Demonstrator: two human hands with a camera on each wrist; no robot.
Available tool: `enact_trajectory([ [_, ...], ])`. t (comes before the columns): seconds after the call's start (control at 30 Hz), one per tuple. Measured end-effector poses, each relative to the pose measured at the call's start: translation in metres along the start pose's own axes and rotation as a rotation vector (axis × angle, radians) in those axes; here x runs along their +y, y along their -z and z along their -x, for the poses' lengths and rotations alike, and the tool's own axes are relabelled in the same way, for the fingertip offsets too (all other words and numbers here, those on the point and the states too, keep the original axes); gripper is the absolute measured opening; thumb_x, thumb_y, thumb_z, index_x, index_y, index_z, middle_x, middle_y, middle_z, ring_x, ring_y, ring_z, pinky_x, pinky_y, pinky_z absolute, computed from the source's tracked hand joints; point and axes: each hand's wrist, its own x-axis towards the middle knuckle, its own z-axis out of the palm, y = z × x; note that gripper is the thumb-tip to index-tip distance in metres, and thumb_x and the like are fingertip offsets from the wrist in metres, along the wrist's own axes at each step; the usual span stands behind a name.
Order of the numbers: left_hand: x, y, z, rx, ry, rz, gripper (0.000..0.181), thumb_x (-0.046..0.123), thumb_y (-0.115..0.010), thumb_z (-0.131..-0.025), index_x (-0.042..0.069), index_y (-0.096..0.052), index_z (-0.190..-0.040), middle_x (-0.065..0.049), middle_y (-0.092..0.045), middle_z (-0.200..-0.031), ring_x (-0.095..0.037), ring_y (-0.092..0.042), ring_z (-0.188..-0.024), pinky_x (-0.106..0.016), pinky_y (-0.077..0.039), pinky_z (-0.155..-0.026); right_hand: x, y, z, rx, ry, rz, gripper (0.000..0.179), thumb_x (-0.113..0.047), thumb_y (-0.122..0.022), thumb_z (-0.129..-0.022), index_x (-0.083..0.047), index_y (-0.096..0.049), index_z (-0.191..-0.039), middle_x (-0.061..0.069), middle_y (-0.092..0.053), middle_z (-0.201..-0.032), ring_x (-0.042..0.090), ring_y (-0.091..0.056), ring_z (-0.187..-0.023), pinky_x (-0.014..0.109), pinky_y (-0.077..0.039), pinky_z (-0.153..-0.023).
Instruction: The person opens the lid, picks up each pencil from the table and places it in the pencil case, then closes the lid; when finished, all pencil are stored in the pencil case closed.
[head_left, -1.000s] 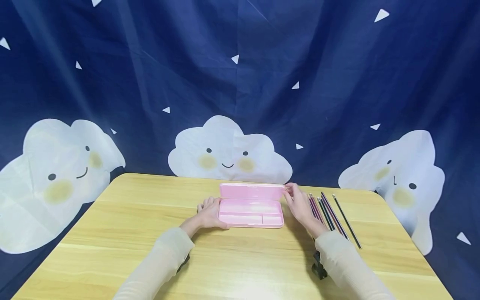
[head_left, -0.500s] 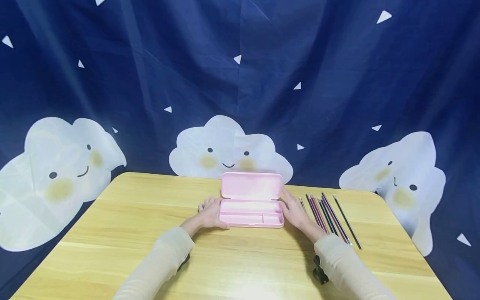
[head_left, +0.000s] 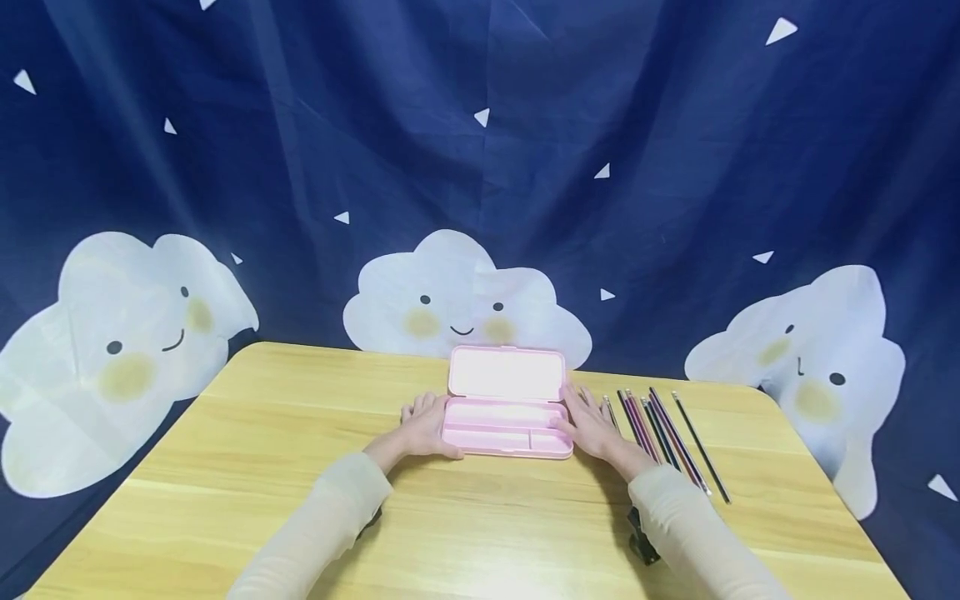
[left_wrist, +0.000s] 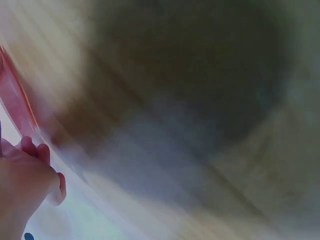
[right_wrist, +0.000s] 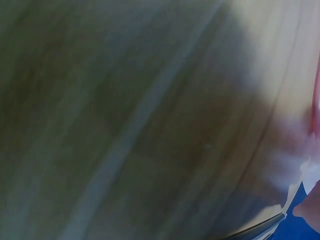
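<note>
A smooth, glossy plastic pencil case [head_left: 487, 438] in pale pink is lying near the back edge of the worktop [head_left: 465, 525], roughly midway between its two rounded back corners. Its shape is a long rectangle with softened corners; a thin wall is dividing the base lengthwise, and a short cross-wall is splitting the front strip. The lid [head_left: 507, 372] is standing raised along the rear side, its inner face catching bright light. The left hand [head_left: 423, 425] is holding the left end, thumb lying along the front corner and fingers bending at the side. The right hand [head_left: 591, 423] is resting at the right end with fingers spreading wide and fairly straight, the thumb lying over the end wall; how firmly it is pressing I cannot tell. Slim, straight pencils [head_left: 666, 433], mostly dark green, black and maroon, some with pale tips, are lying in a loose slanting row between the case and the worktop's right edge, one of them sitting apart on the outer side; the right forearm is covering part of the row. Off-white sleeves [head_left: 330, 508] are ending at the wrists. The worktop is showing yellow wood grain and a glossy glare near the front. Behind its back edge, a navy fabric backdrop [head_left: 420, 125] is hanging in soft folds, printed with white clouds [head_left: 457, 287] and small triangles.
</note>
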Motion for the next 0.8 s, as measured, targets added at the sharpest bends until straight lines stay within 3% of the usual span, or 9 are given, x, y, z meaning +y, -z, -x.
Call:
enact_trajectory([
  [0.17,0.005,0.009,0.001,-0.022,0.012,-0.010,0.095,0.048,-0.080,-0.056,0.002,-0.041,-0.129,-0.006,-0.042,-0.100,-0.025,-0.034,-0.095,-0.038,-0.024,-0.076,0.000,0.001,0.000,-0.012,-0.010,0.033,0.072,-0.039,-0.049,-0.091,0.002,-0.021,-0.143,0.026,-0.019,-0.146,0.047,-0.008,-0.133,0.067,-0.003,-0.100],
  [0.33,0.007,0.015,0.001,-0.057,0.040,0.003,0.086,0.049,-0.078,-0.061,0.005,-0.044,-0.126,-0.004,-0.039,-0.095,-0.024,-0.032,-0.092,-0.038,-0.023,-0.075,-0.001,0.004,-0.001,-0.016,-0.032,0.051,0.068,-0.040,-0.052,-0.090,-0.001,-0.029,-0.141,0.033,-0.026,-0.139,0.050,-0.018,-0.128,0.066,-0.009,-0.100],
  [0.47,0.008,0.016,0.000,-0.072,0.047,-0.012,0.084,0.049,-0.078,-0.062,0.004,-0.044,-0.124,-0.004,-0.037,-0.093,-0.024,-0.031,-0.092,-0.038,-0.023,-0.076,-0.002,0.006,-0.001,-0.032,-0.057,0.054,0.064,-0.041,-0.054,-0.089,-0.006,-0.035,-0.139,0.029,-0.034,-0.129,0.046,-0.026,-0.120,0.065,-0.016,-0.098],
  [0.6,0.009,0.017,-0.001,-0.069,0.044,-0.036,0.094,0.051,-0.078,-0.060,0.004,-0.039,-0.132,-0.005,-0.038,-0.095,-0.025,-0.032,-0.094,-0.037,-0.024,-0.076,-0.003,0.007,-0.002,-0.029,-0.064,0.056,0.062,-0.042,-0.055,-0.088,-0.007,-0.039,-0.136,0.024,-0.039,-0.122,0.042,-0.031,-0.114,0.063,-0.020,-0.096],
  [0.8,0.011,0.016,0.000,-0.074,0.027,-0.062,0.098,0.050,-0.078,-0.061,0.009,-0.035,-0.139,-0.005,-0.034,-0.091,-0.024,-0.029,-0.088,-0.035,-0.022,-0.072,0.001,0.009,-0.002,-0.002,-0.013,0.077,0.060,-0.041,-0.057,-0.087,-0.006,-0.042,-0.133,0.022,-0.042,-0.114,0.040,-0.034,-0.106,0.058,-0.025,-0.091],
])
